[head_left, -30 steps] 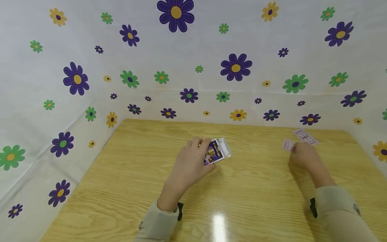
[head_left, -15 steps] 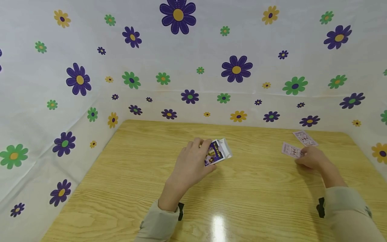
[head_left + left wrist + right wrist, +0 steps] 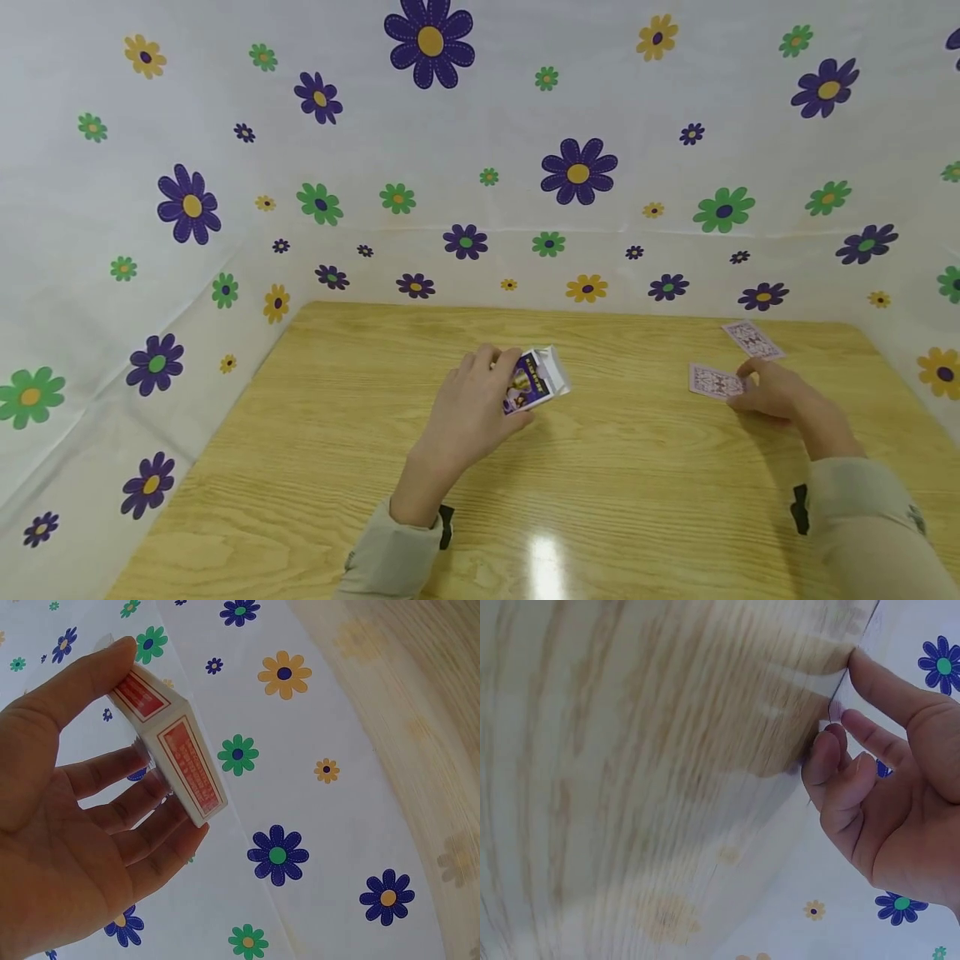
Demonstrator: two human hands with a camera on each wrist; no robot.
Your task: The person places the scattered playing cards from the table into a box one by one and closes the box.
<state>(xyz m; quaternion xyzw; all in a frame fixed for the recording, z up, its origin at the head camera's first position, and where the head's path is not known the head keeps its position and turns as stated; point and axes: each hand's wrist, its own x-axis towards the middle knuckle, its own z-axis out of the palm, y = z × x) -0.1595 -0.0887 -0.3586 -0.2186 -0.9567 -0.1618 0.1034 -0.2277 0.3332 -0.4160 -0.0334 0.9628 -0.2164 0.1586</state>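
Note:
My left hand (image 3: 472, 408) grips a small card box (image 3: 528, 382) above the middle of the table, thumb on one side and fingers on the other. Its purple and yellow face and raised white end flap show in the head view; red panels on the white box (image 3: 187, 765) face the left wrist camera. At the right, my right hand (image 3: 780, 396) has thumb and forefinger on the right end of a patterned playing card (image 3: 712, 381) lying face down, its other fingers curled. A second face-down card (image 3: 753, 339) lies just behind, tilted the other way.
The wooden table (image 3: 615, 492) ends at the back and left against a white cloth (image 3: 487, 117) printed with flowers. Light glares off the tabletop near the front.
My right hand has drawn back to the right, uncovering more of the nearer card, which has then turned slightly straighter. The left hand and box stay almost in place.

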